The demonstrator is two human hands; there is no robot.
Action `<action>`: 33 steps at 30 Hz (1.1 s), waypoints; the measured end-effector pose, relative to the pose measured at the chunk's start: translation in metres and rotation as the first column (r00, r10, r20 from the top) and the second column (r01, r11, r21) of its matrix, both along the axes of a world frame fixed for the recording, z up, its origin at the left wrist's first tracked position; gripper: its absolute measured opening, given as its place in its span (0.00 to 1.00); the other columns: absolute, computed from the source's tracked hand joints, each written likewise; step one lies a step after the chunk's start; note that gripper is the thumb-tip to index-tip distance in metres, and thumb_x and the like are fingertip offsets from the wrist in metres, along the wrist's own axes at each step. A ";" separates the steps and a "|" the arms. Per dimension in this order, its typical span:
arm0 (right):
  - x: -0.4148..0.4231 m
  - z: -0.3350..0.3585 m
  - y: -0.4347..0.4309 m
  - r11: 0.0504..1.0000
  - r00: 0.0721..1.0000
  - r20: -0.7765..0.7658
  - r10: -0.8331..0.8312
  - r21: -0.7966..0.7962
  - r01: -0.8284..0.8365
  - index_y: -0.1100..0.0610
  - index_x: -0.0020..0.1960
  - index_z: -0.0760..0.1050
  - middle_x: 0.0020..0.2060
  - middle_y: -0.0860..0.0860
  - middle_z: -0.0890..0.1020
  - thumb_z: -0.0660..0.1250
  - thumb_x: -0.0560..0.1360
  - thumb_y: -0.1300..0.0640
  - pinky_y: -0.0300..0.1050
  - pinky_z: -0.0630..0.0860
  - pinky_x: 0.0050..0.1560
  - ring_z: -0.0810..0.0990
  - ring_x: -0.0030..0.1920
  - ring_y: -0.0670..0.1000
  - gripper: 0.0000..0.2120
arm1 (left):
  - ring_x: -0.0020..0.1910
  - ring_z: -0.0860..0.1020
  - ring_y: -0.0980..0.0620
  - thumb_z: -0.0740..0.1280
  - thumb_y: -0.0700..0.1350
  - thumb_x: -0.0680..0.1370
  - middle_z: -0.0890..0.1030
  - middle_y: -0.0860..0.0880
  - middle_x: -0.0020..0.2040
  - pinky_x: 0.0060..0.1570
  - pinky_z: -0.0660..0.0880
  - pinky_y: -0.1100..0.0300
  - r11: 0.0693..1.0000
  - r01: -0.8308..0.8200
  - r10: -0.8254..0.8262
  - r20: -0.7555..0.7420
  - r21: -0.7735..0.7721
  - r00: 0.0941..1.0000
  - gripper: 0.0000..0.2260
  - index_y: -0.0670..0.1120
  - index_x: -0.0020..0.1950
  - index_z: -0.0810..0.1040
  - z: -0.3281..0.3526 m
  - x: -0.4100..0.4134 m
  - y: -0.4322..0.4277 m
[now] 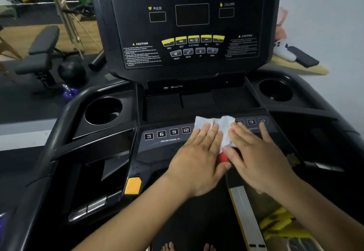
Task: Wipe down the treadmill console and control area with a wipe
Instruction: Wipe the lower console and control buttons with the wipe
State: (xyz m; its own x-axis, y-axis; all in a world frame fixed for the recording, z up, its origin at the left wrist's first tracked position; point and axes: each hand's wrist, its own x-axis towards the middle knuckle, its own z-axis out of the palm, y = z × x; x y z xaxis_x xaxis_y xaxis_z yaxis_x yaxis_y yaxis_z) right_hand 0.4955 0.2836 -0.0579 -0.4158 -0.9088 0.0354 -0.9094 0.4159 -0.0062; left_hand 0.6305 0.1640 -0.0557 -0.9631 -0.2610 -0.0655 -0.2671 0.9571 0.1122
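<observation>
A white wipe (218, 126) lies crumpled on the treadmill's lower control panel (157, 144), between the two rows of numbered buttons. My left hand (199, 158) rests flat on the wipe's left part, fingers together. My right hand (256, 156) lies flat on its right part, fingers spread over the right-hand number buttons. A red stop button (222, 157) shows between my two hands. The upright console (189, 24) with dark displays and yellow keys stands behind, untouched.
Round cup holders sit at the left (103, 111) and right (275, 90) of a shallow tray (199, 101). A yellow tab (133, 185) sits below the panel. A weight bench (39, 53) and dark ball (71, 71) stand on the floor to the left.
</observation>
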 end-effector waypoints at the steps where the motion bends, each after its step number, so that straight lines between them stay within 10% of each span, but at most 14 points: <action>1: -0.005 0.002 -0.008 1.000 1.000 0.003 -0.020 -0.010 0.020 0.56 0.77 0.58 0.77 0.50 0.58 0.33 0.77 0.35 0.55 0.39 0.76 0.51 0.77 0.45 0.38 | 0.78 0.35 0.51 0.46 0.61 0.82 0.40 0.45 0.80 0.76 0.35 0.54 1.000 -0.004 0.004 0.009 -0.001 1.000 0.33 0.43 0.80 0.42 0.002 -0.009 -0.002; 33: -0.017 -0.005 0.016 0.947 0.945 0.086 -0.315 -0.042 0.319 0.56 0.78 0.56 0.78 0.52 0.56 0.32 0.76 0.35 0.57 0.42 0.75 0.50 0.78 0.47 0.39 | 0.78 0.36 0.37 0.48 0.62 0.82 0.41 0.44 0.81 0.77 0.39 0.43 0.979 0.178 -0.168 0.103 -0.101 0.980 0.33 0.46 0.80 0.41 0.004 -0.065 0.008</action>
